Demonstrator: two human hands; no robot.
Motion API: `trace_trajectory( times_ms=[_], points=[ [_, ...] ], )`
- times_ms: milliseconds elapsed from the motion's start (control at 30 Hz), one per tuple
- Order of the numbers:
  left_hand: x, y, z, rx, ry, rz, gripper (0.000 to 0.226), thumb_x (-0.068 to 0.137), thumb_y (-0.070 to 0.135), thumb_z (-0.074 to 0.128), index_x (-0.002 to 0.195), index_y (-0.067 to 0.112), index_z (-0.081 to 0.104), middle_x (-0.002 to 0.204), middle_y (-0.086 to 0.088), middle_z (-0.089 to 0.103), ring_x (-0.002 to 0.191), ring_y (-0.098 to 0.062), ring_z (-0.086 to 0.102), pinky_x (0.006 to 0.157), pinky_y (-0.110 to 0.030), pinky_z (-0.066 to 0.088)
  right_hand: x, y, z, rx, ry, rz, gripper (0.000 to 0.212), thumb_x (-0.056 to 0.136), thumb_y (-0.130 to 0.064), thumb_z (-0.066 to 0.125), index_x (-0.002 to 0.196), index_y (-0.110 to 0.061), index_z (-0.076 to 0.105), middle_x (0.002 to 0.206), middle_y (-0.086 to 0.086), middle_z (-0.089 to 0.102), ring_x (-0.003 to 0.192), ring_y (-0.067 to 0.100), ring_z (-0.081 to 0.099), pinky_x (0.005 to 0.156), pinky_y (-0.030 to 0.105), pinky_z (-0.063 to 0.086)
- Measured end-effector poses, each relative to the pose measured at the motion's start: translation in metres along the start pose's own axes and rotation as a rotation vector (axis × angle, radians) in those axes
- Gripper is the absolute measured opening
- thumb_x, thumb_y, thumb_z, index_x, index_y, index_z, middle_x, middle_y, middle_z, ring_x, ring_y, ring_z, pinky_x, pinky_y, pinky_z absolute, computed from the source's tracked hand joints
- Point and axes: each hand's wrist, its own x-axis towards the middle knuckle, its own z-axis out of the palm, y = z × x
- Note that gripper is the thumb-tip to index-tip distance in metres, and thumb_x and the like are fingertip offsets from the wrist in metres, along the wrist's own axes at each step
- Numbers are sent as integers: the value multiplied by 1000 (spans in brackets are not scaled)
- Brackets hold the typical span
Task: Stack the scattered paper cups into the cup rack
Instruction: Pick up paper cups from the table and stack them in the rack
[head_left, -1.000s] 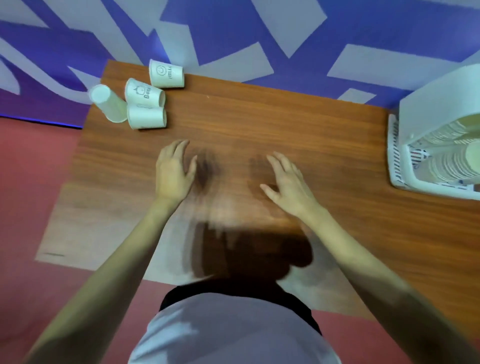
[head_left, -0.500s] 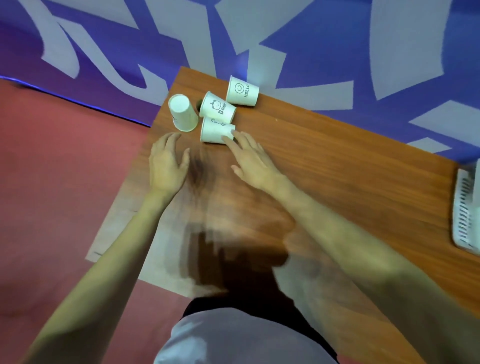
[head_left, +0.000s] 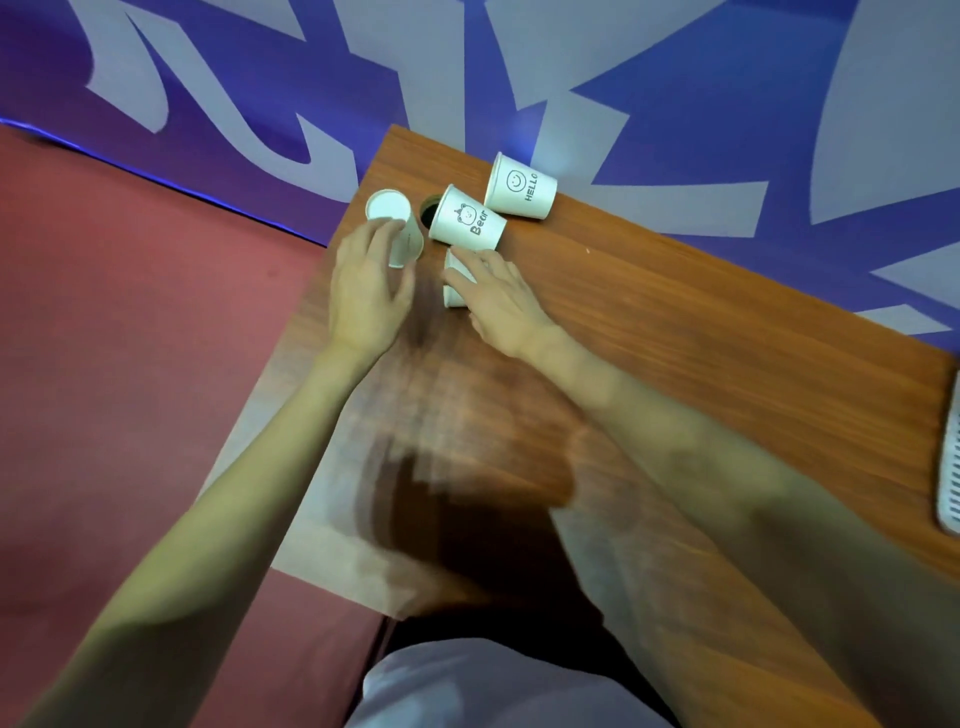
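At the far left corner of the wooden table (head_left: 675, 332), four white paper cups are grouped close together. An upside-down cup (head_left: 395, 221) stands nearest the corner, its base facing up. The left hand (head_left: 366, 288) is laid against the near side of this cup, with the fingertips (head_left: 387, 228) reaching its upper wall and the fingers curved round it; how firmly it is gripped cannot be told. Just to the right, a cup printed with a bear face and the word "Bear" (head_left: 467, 218) lies on its side, and a dark round hole (head_left: 428, 213) in the tabletop is seen between it and the upside-down cup. A cup printed with a smiley and "HELLO" (head_left: 519, 187) lies on its side beyond it, at the far edge. A fourth cup (head_left: 454, 283) lies nearest the person and is largely covered by the right hand (head_left: 501, 304), whose fingers are curled over it. At the right edge of the view, only a sliver of the white slotted cup rack (head_left: 951, 467) is visible, well apart from the cups. A purple and pale patterned floor (head_left: 727, 104) is seen beyond the table.
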Motion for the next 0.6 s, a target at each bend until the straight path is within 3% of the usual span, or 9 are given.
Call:
trace_trajectory(
  times_ms=[100,233,400,600],
  points=[
    [28,14,9,-23,-10,41,36,89,14,52,123,4,52,126,-13,54,114,-30,50,96,-27,34,-17,7,0,-74,-3,43,58,80,-2,61,131,-16,40,149,13,28,124,34,33,104,41,32],
    [59,24,31,0,-165,59,40,88,10,52,127,1,48,130,-19,47,118,-32,48,101,-33,35,-44,25,-3,-79,-4,155,49,83,-17,66,126,-14,42,130,12,46,113,33,39,98,39,32],
    [81,40,57,65,-321,-80,45,87,12,56,130,3,45,133,-21,40,117,-38,46,101,-40,38,-92,56,-3,-22,-62,335,52,85,-28,67,128,-14,41,131,11,46,114,33,42,98,40,34],
    [73,52,76,153,-320,-198,39,85,6,53,123,3,46,129,-25,40,108,-45,49,96,-46,41,-166,86,1,163,-12,483,47,82,-32,68,120,-16,46,117,10,51,108,33,51,96,42,39]
  ],
)
